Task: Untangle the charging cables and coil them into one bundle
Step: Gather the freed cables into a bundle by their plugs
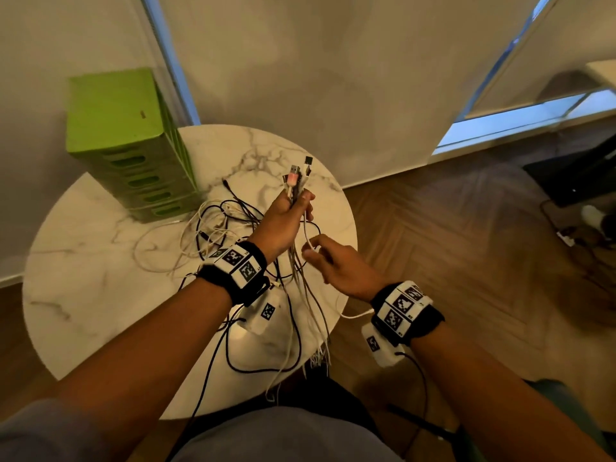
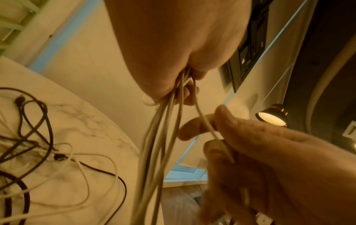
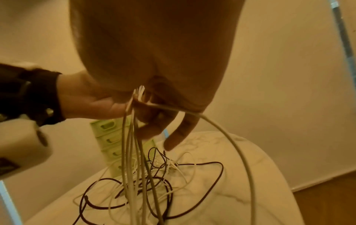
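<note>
Cables [image 1: 301, 288] hang in a sheaf from your left hand [image 1: 283, 221], which is clenched round their plug ends [image 1: 296, 176] above the marble worktop [image 1: 83, 261]. Beside it, your right hand [image 1: 340, 265] pinches one white strand [image 2: 207, 123] of that sheaf. So gathering looks partly done; coiling has not begun. Beyond your left hand, a tangle of black and white leads [image 1: 220, 225] lies loose on the worktop in front of the green drawer unit [image 1: 133, 145]. Only the left wrist view shows the pinch plainly; only the head view shows the plugs.
</note>
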`<state>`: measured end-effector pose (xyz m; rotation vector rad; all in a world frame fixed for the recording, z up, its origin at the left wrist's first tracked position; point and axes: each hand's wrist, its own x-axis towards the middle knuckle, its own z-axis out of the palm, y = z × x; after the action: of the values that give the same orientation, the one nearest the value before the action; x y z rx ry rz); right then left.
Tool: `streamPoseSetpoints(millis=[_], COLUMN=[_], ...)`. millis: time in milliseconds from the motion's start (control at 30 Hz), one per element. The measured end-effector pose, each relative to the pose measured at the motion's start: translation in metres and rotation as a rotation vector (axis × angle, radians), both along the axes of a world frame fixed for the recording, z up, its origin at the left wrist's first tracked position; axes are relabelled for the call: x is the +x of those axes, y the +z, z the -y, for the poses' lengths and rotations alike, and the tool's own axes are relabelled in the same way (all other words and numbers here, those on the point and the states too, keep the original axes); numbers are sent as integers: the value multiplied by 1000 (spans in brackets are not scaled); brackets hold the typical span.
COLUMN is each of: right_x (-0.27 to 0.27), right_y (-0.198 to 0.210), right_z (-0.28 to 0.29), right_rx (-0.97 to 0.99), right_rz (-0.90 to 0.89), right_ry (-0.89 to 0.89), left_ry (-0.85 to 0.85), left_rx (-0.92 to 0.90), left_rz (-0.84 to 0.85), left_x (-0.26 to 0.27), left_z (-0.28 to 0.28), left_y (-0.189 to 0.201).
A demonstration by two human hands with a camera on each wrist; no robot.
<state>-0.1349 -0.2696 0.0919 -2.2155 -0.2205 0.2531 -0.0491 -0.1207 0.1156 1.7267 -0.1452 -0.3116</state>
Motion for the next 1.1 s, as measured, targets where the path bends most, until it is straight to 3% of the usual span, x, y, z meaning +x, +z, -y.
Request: streamPoseSetpoints(millis=[100, 200, 333, 400, 533, 600, 700, 833, 967, 1033, 1100], right_x=[9, 13, 1, 0, 18, 26, 35, 40, 50, 56, 51], right_y=[-11, -34, -46, -47, -32, -14, 9, 24, 16, -1, -11], right_z=[16, 52, 79, 74, 30, 3, -18, -17, 11, 38, 60], right_rx=[37, -26, -497, -639, -374, -217, -70, -42, -68, -219, -490], right_rz=[86, -20, -382, -417, -24, 84, 177, 239, 286, 102, -307], right_ry=[-142, -228, -40, 49, 51, 83, 113, 92, -59, -74, 94], left_ry=[91, 137, 136, 97, 28, -2, 12, 142, 194, 165, 102], left_rx=[-86, -233, -478, -560, -643, -623, -529, -180, -208, -290, -378], left_rz=[-38, -126, -242, -279, -328, -318, -251, -84, -135, -175, -206], left_x=[5, 10, 9, 7, 3, 2, 4, 8, 12, 13, 11], left_z=[-9, -22, -31, -34, -38, -39, -40, -42, -41, -42, -43], left_y=[2, 2, 9, 13, 15, 17, 16, 11, 6, 7, 12])
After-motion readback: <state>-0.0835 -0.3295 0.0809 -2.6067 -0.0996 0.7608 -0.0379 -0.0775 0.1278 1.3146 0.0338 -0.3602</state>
